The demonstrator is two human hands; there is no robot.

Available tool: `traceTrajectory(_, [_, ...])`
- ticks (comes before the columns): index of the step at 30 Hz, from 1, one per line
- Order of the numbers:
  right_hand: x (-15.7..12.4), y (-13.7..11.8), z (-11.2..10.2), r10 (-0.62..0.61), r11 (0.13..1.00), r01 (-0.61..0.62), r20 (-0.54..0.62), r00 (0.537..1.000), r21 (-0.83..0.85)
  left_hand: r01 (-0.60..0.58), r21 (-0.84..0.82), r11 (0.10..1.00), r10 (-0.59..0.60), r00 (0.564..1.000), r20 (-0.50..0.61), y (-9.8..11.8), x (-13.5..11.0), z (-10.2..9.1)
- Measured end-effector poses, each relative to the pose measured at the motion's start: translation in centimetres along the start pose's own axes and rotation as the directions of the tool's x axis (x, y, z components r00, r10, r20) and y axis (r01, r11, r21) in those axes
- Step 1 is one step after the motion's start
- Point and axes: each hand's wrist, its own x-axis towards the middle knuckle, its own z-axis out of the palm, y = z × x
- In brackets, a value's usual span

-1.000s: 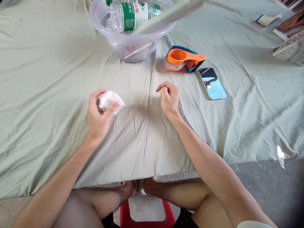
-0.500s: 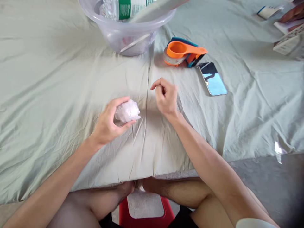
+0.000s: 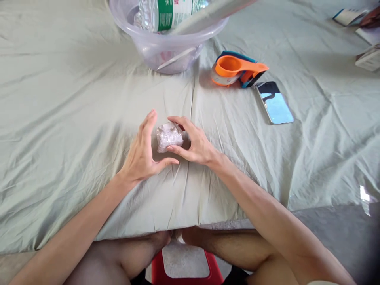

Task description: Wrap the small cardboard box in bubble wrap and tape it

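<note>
A small bundle wrapped in clear bubble wrap (image 3: pixel 169 136) is held between the thumb and fingers of my right hand (image 3: pixel 197 144), just over the cloth. What lies inside the wrap cannot be made out. To its left, my left hand (image 3: pixel 144 152) is open, with the thumb and fingers spread apart around that side of the bundle and a gap between them and it. Beyond both hands, to the right, sits an orange and teal tape dispenser (image 3: pixel 237 69) with a roll of clear tape on it.
A phone (image 3: pixel 276 103) lies face up beside the dispenser. At the back stands a translucent plastic basin (image 3: pixel 172 43) holding a labelled bottle (image 3: pixel 169 14) and a long rolled sheet. Boxes (image 3: pixel 369 57) and part of another person's hand show at far right. Grey-green cloth (image 3: pixel 74 99) covers the table.
The bubble-wrapped bundle has passed from my left hand to my right. My right hand has come in from the right, and my left fingers have opened away. The view has shifted slightly.
</note>
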Motion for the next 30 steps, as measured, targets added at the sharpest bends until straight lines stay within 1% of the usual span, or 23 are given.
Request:
traceTrajectory(3, [0.0, 0.2, -0.1, -0.111, 0.993, 0.11, -0.041, 0.993, -0.034, 0.08, -0.069, 0.994, -0.081, 0.997, -0.006, -0.2, -0.4, 0.0])
traceTrajectory(5, [0.1, 0.1, -0.4, -0.176, 0.983, 0.175, -0.025, 0.984, -0.06, 0.125, -0.064, 0.99, -0.126, 0.992, -0.003, -0.1, -0.5, 0.0])
traceTrajectory(7, [0.2, -0.1, -0.6, -0.225, 0.97, 0.221, -0.027, 0.974, -0.104, 0.134, -0.042, 0.99, -0.135, 0.991, -0.017, -0.1, -0.3, -0.1])
traceTrajectory(10, [0.4, -0.2, -0.4, -0.304, 0.934, 0.275, -0.103, 0.947, -0.229, 0.067, -0.021, 0.998, -0.069, 0.996, -0.065, 0.0, 0.1, -0.3])
traceTrajectory(12, [0.4, -0.2, 0.0, -0.368, 0.901, 0.304, -0.176, 0.913, -0.308, 0.0, 0.012, 1.0, 0.001, 0.997, -0.079, 0.0, 0.3, -0.5])
traceTrajectory(15, [0.4, -0.2, 0.5, -0.431, 0.874, 0.327, -0.262, 0.863, -0.36, -0.066, 0.074, 0.995, 0.072, 0.994, -0.08, -0.1, 0.6, -0.5])
traceTrajectory(17, [0.4, -0.4, 0.6, -0.442, 0.871, 0.328, -0.292, 0.848, -0.365, -0.085, 0.091, 0.992, 0.092, 0.992, -0.084, -0.1, 0.6, -0.5])
traceTrajectory(19, [0.5, -0.6, 0.7, -0.434, 0.879, 0.321, -0.313, 0.845, -0.352, -0.095, 0.112, 0.989, 0.105, 0.991, -0.085, -0.1, 0.6, -0.5])
traceTrajectory(22, [0.7, -0.9, 0.7, -0.394, 0.909, 0.303, -0.35, 0.85, -0.287, -0.116, 0.148, 0.982, 0.128, 0.989, -0.072, -0.1, 0.7, -0.6])
traceTrajectory(26, [0.9, -1.0, 0.8, -0.346, 0.935, 0.283, -0.375, 0.86, -0.213, -0.12, 0.125, 0.985, 0.129, 0.99, -0.063, 0.0, 0.7, -0.7])
traceTrajectory(28, [0.9, -1.0, 0.8, -0.341, 0.937, 0.28, -0.365, 0.866, -0.21, -0.095, 0.088, 0.992, 0.1, 0.993, -0.06, 0.1, 0.6, -0.7])
traceTrajectory(29, [0.9, -1.0, 0.8, -0.337, 0.938, 0.277, -0.361, 0.87, -0.208, -0.059, 0.061, 0.996, 0.063, 0.996, -0.056, 0.1, 0.6, -0.6])
traceTrajectory(30, [0.8, -1.0, 0.8, -0.332, 0.94, 0.274, -0.359, 0.872, -0.204, 0.001, 0.026, 1.0, 0.001, 0.999, -0.053, 0.1, 0.5, -0.5])
